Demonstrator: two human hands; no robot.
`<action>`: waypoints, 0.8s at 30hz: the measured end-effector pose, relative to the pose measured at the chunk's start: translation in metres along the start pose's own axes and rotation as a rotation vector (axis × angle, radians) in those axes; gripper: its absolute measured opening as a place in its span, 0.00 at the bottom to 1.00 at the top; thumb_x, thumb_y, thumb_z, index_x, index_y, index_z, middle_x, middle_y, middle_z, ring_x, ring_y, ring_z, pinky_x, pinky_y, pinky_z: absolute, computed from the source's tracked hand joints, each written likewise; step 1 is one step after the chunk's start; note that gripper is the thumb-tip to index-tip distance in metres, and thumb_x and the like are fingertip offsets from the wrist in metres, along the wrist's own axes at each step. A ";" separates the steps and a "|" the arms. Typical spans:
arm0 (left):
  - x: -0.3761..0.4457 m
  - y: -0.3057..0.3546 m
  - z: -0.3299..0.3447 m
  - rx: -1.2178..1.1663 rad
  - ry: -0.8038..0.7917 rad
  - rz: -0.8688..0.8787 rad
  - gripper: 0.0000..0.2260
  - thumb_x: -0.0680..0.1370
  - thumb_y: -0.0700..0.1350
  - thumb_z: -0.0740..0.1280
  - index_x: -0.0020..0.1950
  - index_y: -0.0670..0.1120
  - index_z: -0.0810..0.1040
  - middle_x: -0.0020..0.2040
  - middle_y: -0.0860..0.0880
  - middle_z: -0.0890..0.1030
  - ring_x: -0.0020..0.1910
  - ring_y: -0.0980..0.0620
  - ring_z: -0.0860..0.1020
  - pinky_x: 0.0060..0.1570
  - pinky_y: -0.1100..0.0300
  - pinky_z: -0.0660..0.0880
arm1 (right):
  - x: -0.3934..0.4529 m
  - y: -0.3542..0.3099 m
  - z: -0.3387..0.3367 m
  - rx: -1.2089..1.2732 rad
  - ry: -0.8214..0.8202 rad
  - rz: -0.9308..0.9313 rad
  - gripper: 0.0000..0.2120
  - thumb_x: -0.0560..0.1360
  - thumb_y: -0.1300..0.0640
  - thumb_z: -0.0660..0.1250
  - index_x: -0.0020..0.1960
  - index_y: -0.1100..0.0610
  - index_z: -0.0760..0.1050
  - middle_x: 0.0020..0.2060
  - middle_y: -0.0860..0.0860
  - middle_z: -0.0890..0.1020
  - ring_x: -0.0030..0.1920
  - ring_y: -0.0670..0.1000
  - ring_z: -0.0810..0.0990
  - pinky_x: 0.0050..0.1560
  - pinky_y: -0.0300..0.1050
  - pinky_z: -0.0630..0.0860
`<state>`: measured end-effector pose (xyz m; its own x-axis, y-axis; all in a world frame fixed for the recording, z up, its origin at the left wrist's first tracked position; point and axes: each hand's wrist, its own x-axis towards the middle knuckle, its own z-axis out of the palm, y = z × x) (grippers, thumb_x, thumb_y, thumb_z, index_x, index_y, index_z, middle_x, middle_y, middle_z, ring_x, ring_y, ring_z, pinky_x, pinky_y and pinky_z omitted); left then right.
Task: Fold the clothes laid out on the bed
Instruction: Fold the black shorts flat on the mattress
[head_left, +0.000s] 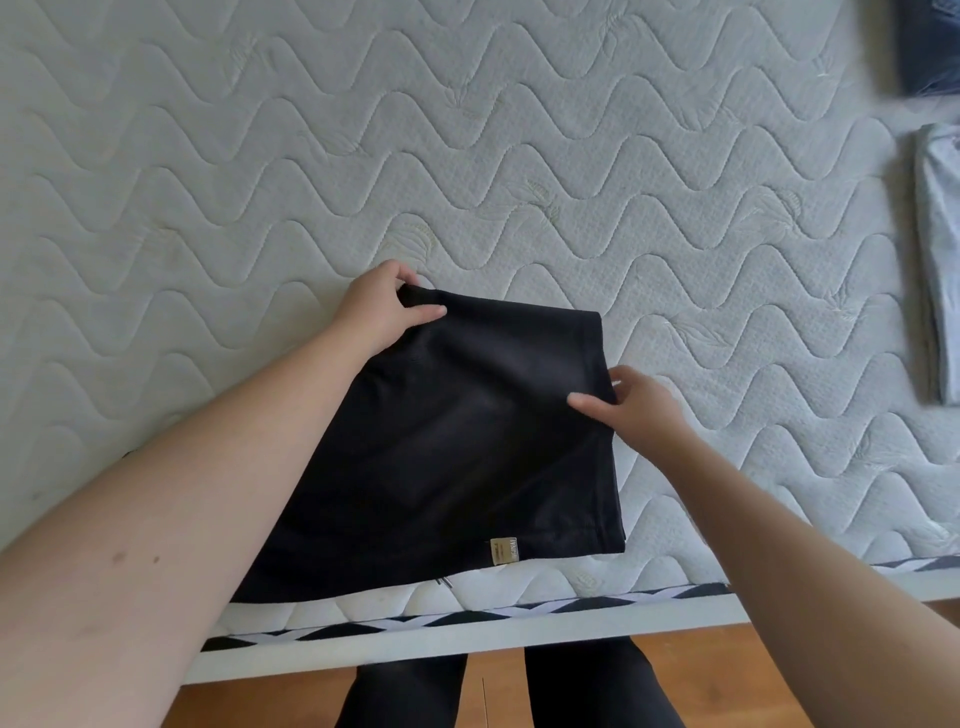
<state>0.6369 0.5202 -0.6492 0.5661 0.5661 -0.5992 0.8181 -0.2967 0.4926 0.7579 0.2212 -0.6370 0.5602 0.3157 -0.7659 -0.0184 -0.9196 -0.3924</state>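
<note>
Two hands pinched a folded black garment (457, 431) lying at the mattress's (260, 156) near edge, its long axis running away from the person, slightly tilted. A tan label (503, 551) at its near hem carried writing too blurred to read. The right hand (631, 402) clamped the right edge, the left hand (382, 306) the far left corner.

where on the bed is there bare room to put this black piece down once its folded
Bare mattress runs wide beyond the black garment and off to its left. Crowded along the right edge, where a light folded garment and a dark one lie. Left hand and right hand both grip the black garment.
</note>
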 end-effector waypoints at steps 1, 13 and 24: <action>0.000 0.000 -0.002 0.063 -0.034 -0.005 0.27 0.69 0.54 0.78 0.63 0.47 0.75 0.60 0.50 0.78 0.59 0.48 0.76 0.56 0.57 0.71 | 0.000 0.005 0.002 -0.116 -0.001 -0.021 0.19 0.69 0.39 0.73 0.53 0.48 0.75 0.42 0.42 0.81 0.48 0.48 0.81 0.53 0.50 0.77; -0.029 -0.009 0.002 0.073 0.064 0.119 0.14 0.77 0.51 0.70 0.60 0.48 0.75 0.49 0.54 0.77 0.50 0.52 0.76 0.47 0.60 0.68 | 0.037 -0.060 0.015 -0.494 0.218 -0.569 0.36 0.74 0.44 0.70 0.77 0.49 0.58 0.72 0.49 0.67 0.73 0.55 0.61 0.72 0.53 0.54; -0.074 -0.027 0.004 0.149 0.202 0.286 0.11 0.74 0.40 0.72 0.56 0.43 0.80 0.50 0.48 0.78 0.52 0.47 0.76 0.50 0.61 0.68 | 0.054 -0.058 0.006 -0.777 0.329 -0.827 0.11 0.72 0.66 0.66 0.53 0.56 0.79 0.48 0.56 0.79 0.50 0.61 0.75 0.54 0.53 0.65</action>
<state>0.5731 0.4834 -0.6203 0.7547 0.5799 -0.3068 0.6439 -0.5652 0.5156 0.7841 0.2930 -0.6590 0.3535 0.9110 -0.2122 0.8954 -0.3952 -0.2051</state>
